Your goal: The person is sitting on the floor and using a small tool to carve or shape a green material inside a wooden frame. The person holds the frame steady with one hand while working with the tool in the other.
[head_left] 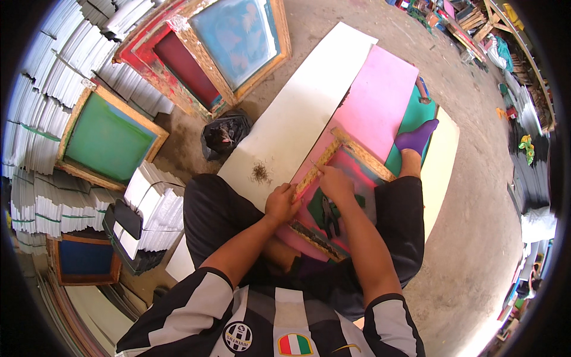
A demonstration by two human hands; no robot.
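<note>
A wooden screen frame (310,181) lies tilted between my legs, one corner pointing away from me. My left hand (283,204) is closed on its left bar. Beside it, my right hand (336,183) is closed and bent down to the same bar. A thin tip shows past its fingers against the wood, but what it belongs to is hidden. Below my right hand, pliers (328,215) with dark handles rest inside the frame on a dark green piece. Left of the frame, a small heap of thin bits like staples or nails (260,173) lies on a white board (297,89).
Pink (380,89), green and yellow sheets lie under my legs. A hammer (423,90) is by my right foot. A black plastic bag (226,134) stands left of the white board. Further screen frames (113,135) lean against stacked white sheets (44,202) at the left.
</note>
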